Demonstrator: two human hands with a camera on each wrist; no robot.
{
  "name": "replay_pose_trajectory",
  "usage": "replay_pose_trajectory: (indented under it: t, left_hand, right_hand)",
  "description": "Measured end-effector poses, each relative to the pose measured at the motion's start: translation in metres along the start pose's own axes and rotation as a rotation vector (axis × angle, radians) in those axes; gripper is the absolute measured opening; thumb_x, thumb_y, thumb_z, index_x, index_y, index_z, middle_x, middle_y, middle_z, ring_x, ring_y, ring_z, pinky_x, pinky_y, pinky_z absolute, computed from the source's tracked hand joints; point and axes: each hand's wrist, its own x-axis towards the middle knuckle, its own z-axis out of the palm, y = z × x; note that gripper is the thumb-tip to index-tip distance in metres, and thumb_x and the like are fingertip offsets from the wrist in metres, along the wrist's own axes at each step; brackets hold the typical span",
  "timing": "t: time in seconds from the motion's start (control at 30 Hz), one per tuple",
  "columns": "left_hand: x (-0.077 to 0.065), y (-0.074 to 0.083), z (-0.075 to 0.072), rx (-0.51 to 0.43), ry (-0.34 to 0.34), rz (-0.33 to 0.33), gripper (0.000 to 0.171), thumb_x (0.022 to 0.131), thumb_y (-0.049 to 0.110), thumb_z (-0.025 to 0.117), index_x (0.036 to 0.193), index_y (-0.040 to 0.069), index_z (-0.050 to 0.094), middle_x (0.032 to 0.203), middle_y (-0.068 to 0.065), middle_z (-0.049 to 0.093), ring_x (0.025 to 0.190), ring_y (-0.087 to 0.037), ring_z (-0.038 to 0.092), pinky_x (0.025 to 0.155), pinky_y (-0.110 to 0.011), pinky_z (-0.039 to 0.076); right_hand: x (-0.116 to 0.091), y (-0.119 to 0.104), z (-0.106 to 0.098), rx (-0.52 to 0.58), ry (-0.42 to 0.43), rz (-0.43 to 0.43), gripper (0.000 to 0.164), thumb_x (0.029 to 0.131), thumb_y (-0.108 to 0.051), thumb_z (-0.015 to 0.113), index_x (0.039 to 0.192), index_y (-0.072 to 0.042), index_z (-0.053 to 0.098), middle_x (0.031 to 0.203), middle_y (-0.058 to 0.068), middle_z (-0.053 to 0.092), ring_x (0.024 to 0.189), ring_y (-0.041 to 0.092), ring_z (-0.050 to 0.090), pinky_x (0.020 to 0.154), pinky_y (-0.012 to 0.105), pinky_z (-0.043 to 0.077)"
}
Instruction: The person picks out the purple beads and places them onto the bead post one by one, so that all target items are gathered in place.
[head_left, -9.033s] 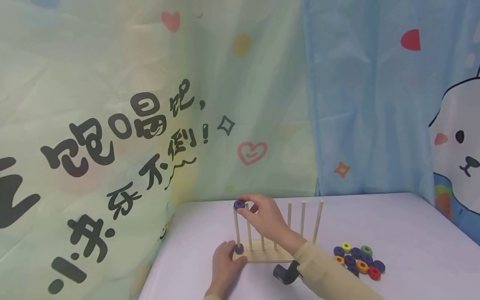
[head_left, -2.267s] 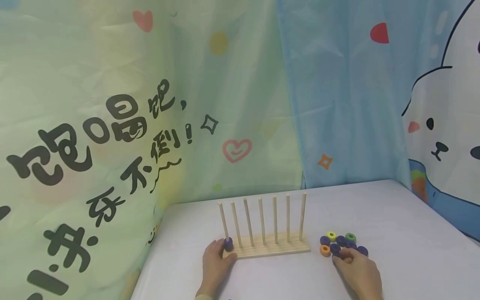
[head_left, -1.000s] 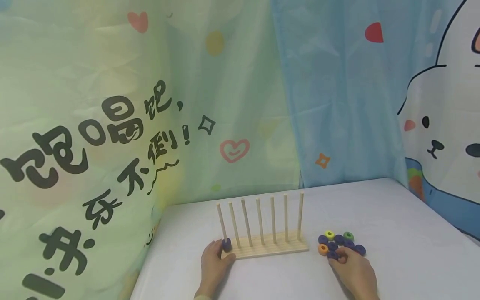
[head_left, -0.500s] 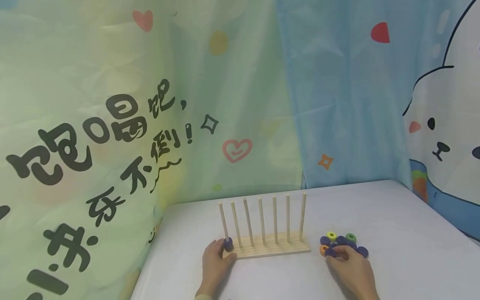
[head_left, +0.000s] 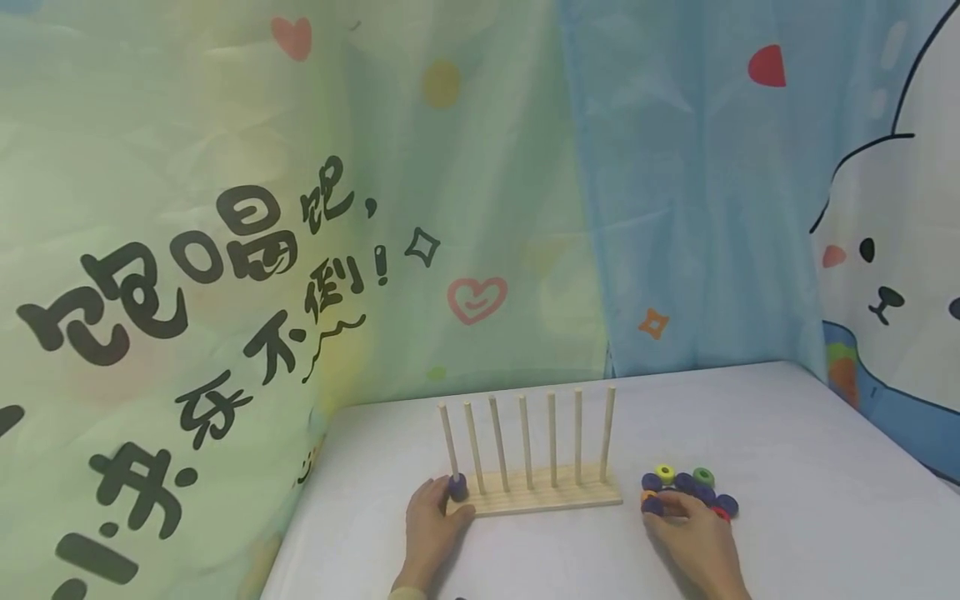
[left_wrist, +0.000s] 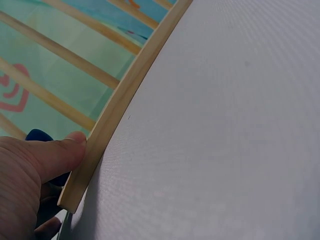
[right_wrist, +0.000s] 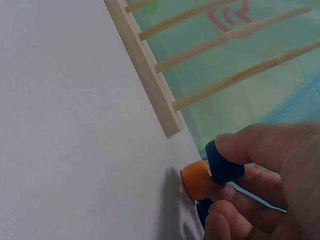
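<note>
A wooden peg rack (head_left: 547, 498) with a row of several upright pegs stands on the table. My left hand (head_left: 433, 533) grips its left end, the thumb along the front edge in the left wrist view. Dark purple beads (head_left: 457, 487) sit at the foot of the leftmost peg, beside my left fingers. To the right of the rack, my right hand (head_left: 697, 537) pinches another dark purple bead (right_wrist: 225, 162) between thumb and fingers. The held bead overlaps an orange bead (right_wrist: 195, 180) in the right wrist view. My fingers partly hide the nearer beads of the pile.
Around my right hand lie loose beads: a yellow bead (head_left: 664, 474), a green bead (head_left: 702, 477), several purple beads (head_left: 684, 482) and a partly hidden red bead (head_left: 722, 512). A printed curtain (head_left: 480, 208) hangs behind the white table (head_left: 540, 558).
Nine seconds ago my right hand held a purple bead atop the leftmost peg; that peg's foot now shows a taller stack. At the pile, my right hand has shifted left with another purple bead.
</note>
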Motion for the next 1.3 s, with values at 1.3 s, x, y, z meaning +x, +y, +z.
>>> replay_pose_trajectory:
  t: [1.3]
  left_hand:
    - [-0.003,0.002,-0.003,0.026,-0.026,-0.022,0.067,0.071,0.035,0.084,0.127,0.007,0.062,0.13,-0.016,0.062,0.131,-0.043,0.043,0.111,-0.063,0.028]
  right_hand:
    - [-0.013,-0.038,0.063,0.145,-0.063,0.013,0.038,0.082,-0.02,0.076,0.118,-0.011,0.067,0.103,0.003,0.069,0.057,0.011,0.047,0.048,0.024,0.037]
